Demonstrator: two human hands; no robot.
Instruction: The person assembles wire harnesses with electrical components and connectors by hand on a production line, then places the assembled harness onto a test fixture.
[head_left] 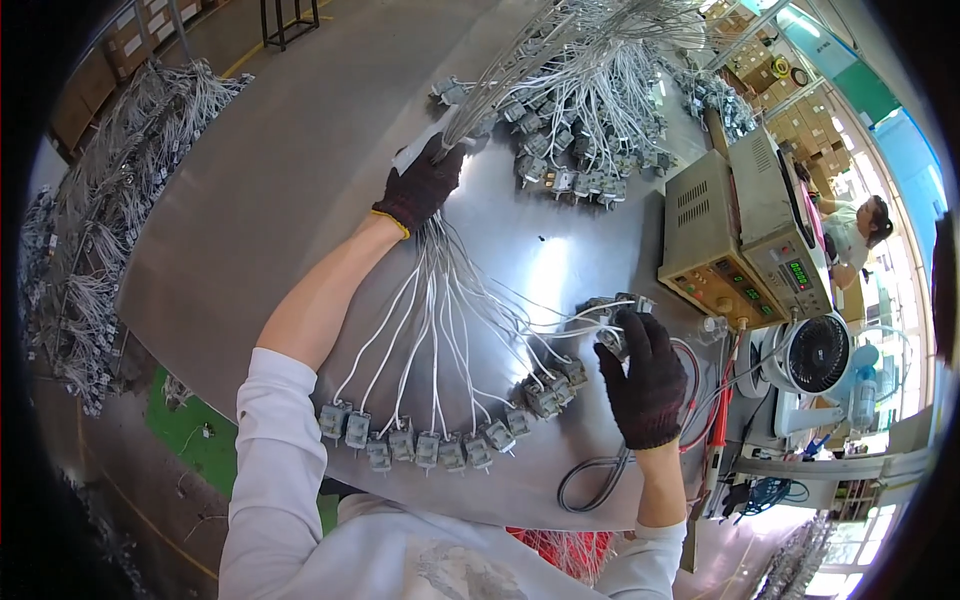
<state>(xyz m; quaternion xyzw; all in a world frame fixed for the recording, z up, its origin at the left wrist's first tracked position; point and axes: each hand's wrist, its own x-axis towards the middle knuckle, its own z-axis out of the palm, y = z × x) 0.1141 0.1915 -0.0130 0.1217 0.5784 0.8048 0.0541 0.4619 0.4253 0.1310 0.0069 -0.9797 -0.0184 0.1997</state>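
Observation:
My left hand point(422, 184), in a dark glove, is closed around a bundle of white wires point(440, 300) near the middle of a shiny metal table point(280, 200). The wires fan out toward me and end in a curved row of several small grey motors point(430, 448) lying on the table. My right hand point(645, 375), also gloved, holds one small grey motor point(615, 320) lifted above the table, its white leads running back to the bundle. Beyond the left hand more wires rise to a large heap of similar motors point(585, 130).
Two beige test instruments point(735, 235) with lit displays stand at the table's right edge, with red and black leads point(705, 420) below them. A small white fan point(815, 352) sits further right. More wired motors hang on a rack at left point(90, 250). Another person point(855, 230) works beyond the instruments.

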